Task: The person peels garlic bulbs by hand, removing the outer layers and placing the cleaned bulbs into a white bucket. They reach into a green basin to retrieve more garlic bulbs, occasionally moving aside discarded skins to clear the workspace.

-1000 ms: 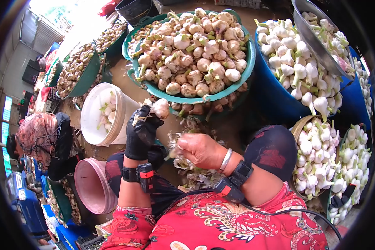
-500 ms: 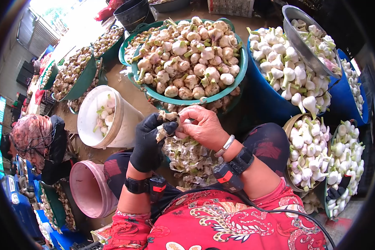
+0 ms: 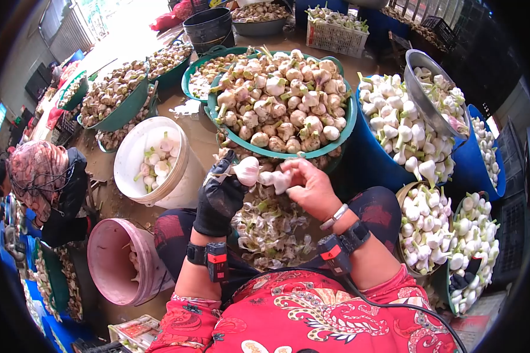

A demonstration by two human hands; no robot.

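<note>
My left hand (image 3: 219,197), in a black glove, grips a garlic bulb (image 3: 247,170) at chest height. My bare right hand (image 3: 309,187) pinches the loose pale skin (image 3: 278,179) coming off that bulb. Both hands meet just in front of a teal basin (image 3: 341,134) heaped with unpeeled garlic. Under my hands a pile of peelings (image 3: 268,226) covers my lap.
A white bucket (image 3: 179,176) with a few cleaned bulbs stands to the left, a pink bucket (image 3: 109,265) lies below it. Blue tubs (image 3: 377,159) and baskets of white garlic (image 3: 424,229) crowd the right. Another person with a patterned headscarf (image 3: 35,173) sits at far left.
The bulb has been stripped to a cleaner white, and my right hand has pulled skin away to the right. The camera tilted up, showing more of the far basins.
</note>
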